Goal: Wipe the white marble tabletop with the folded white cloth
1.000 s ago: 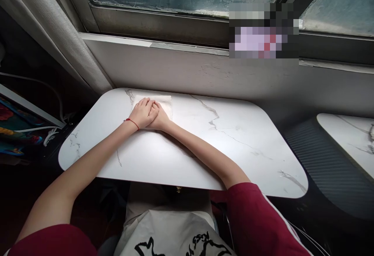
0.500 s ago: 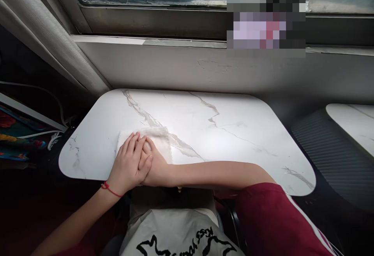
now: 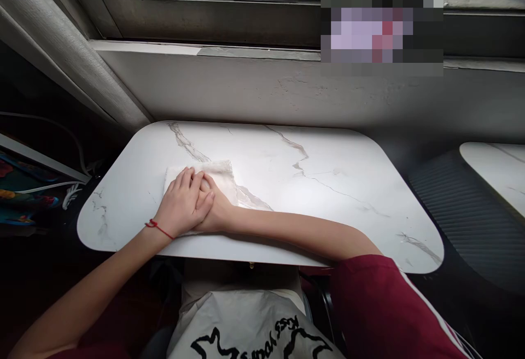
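Note:
A white cloth (image 3: 221, 170) lies spread on the white marble-patterned table (image 3: 320, 189), left of its middle. My right hand (image 3: 218, 206) presses down on the cloth, its fingers mostly covered by my other hand. Over it rests my left hand (image 3: 180, 198), palm down with its fingers laid flat across the back of the right one. The left thumb reaches over toward the right wrist. Part of the cloth is hidden beneath both hands. A red string bracelet (image 3: 159, 228) circles my left wrist.
Behind the table are a pale wall (image 3: 229, 83) and a window with a ledge. A light curtain (image 3: 110, 80) hangs at the left, near white cables (image 3: 71, 192). Another white tabletop (image 3: 498, 173) stands at the right. A pixelated patch covers part of the window.
Both hands and the cloth have slid forward across the table, toward the window. The left hand stays on top of the right.

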Demonstrator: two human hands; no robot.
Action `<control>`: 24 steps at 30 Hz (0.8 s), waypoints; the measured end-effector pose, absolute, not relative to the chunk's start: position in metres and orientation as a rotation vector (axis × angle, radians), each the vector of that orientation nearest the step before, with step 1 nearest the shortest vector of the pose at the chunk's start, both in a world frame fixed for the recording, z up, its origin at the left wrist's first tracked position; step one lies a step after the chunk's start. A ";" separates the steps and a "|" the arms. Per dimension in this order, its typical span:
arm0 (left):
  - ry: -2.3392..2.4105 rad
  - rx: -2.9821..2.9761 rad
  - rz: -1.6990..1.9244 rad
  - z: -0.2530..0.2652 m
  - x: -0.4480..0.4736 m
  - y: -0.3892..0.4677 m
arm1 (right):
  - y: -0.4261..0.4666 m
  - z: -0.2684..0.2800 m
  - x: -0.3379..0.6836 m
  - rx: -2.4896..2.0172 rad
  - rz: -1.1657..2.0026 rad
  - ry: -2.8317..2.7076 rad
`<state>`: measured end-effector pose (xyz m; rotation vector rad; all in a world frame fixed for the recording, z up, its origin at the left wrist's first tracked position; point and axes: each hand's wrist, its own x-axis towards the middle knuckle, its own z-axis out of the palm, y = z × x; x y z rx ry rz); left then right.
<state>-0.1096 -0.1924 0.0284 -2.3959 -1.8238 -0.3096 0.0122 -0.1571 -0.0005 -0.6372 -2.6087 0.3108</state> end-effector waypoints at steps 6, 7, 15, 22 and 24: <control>-1.886 -2.420 -0.249 0.040 -0.100 -0.147 | -0.111 -0.009 0.011 -0.617 0.367 -2.519; -1.893 -2.425 -0.248 0.041 -0.098 -0.140 | -0.103 -0.009 0.012 -0.620 0.372 -2.511; -1.918 -2.408 -0.311 0.037 -0.084 -0.086 | -0.051 -0.012 0.020 -0.681 0.355 -2.475; -1.895 -2.432 -0.402 0.035 -0.076 -0.039 | -0.007 -0.019 0.024 -0.815 0.284 -2.431; -1.924 -2.418 -0.441 0.034 -0.073 -0.027 | 0.003 -0.018 0.027 -0.853 0.248 -2.445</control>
